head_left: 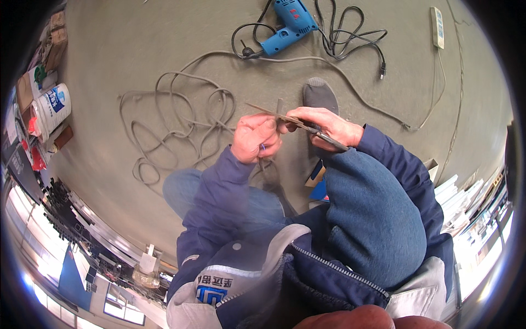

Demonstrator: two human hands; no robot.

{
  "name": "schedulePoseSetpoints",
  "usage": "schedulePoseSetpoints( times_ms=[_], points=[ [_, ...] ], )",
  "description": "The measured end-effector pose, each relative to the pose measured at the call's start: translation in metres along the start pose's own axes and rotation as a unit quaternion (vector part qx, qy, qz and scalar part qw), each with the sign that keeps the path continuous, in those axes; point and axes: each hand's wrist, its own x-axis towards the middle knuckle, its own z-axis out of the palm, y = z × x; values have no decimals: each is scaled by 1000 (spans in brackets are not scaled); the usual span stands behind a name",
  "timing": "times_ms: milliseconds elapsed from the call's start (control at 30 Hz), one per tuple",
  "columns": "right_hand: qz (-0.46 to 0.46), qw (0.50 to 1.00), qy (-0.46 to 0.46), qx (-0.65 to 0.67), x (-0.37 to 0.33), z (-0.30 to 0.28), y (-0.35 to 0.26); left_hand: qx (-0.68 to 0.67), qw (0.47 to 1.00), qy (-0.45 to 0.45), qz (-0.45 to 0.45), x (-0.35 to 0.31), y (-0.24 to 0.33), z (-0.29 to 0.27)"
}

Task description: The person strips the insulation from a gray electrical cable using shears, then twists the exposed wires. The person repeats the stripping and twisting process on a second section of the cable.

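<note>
My right hand [331, 125] is closed around a long, thin tool [296, 122] with a narrow brownish tip and a dark grey handle end. It slants from beyond my left hand back to my right knee; its exact kind is unclear. Right against its fingertips, my left hand [256, 140] is curled in a pinch, and what it grips is hidden. A short flat grey strip [280, 104] sticks up between the two hands; which hand has it I cannot tell. Something small and blue shows at a left finger.
Ahead lies a blue power drill [290, 27] with a coiled black cord [350, 41]. A grey cable [186, 104] loops over the floor at left, near a white bucket [52, 109]. A power strip [436, 27] is far right. My shoe [320, 93] stands just beyond my hands.
</note>
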Motion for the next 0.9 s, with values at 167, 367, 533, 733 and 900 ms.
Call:
schedulePoseSetpoints(
  times_ms=[167,367,533,733,900],
  points=[
    [148,917,105,356,-7,-2,-17,19,1000,9,-21,-7,-4,10],
    [81,993,81,-2,-3,-4,6,14,986,145,83,2,-2,12],
    [64,979,103,-162,5,1,6,85,955,249,141,10,-11,33],
    [92,922,117,-357,20,10,-5,72,937,293,173,22,-20,43],
    [29,895,145,-420,23,13,-2,0,908,327,263,35,-34,54]
  ],
)
